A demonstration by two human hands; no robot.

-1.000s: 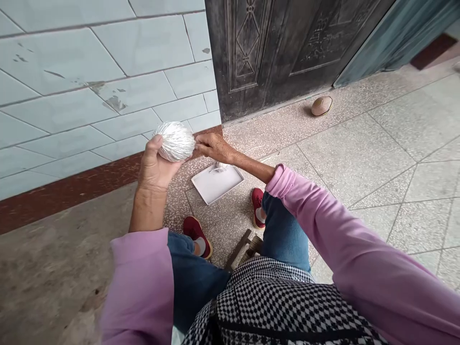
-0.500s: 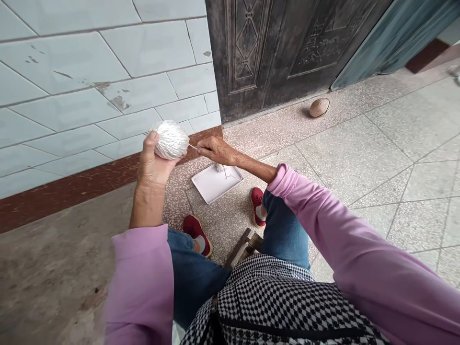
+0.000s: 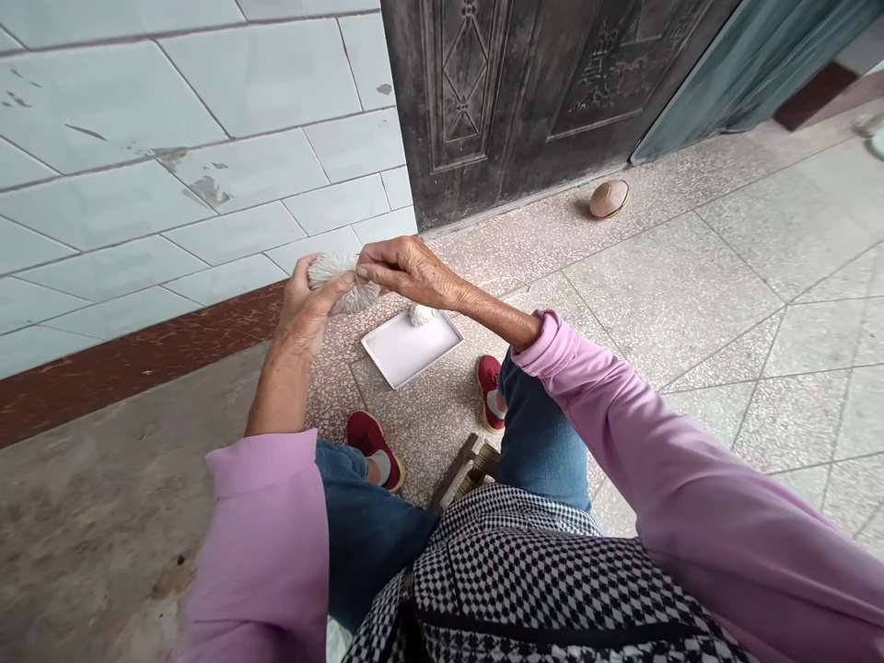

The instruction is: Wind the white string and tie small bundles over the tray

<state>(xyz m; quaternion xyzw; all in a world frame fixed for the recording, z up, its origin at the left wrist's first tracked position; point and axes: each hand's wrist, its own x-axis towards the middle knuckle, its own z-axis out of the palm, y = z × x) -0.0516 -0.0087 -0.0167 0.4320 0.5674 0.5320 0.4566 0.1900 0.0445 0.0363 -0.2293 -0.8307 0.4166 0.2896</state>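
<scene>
A ball of white string (image 3: 333,268) is gripped in my left hand (image 3: 300,308), with the thumb across its near side. Closed in a pinch, my right hand (image 3: 411,272) meets the right side of the ball. The strand at its fingertips is mostly hidden by the fingers. Below the hands, a shallow white tray (image 3: 407,354) rests on the floor between my feet. A smaller white bundle of string (image 3: 423,315) lies at the tray's far edge.
A tiled wall (image 3: 227,157) rises on the left, meeting a dark carved door (image 3: 511,101). Near the door lies a round brownish object (image 3: 609,198) on the speckled floor (image 3: 642,295). My red shoes (image 3: 373,442) flank the tray. A wooden stool (image 3: 459,474) shows beneath me.
My right hand has come in from a short way off to touch the ball. The ball has turned in my left hand, whose thumb now lies across its near side.
</scene>
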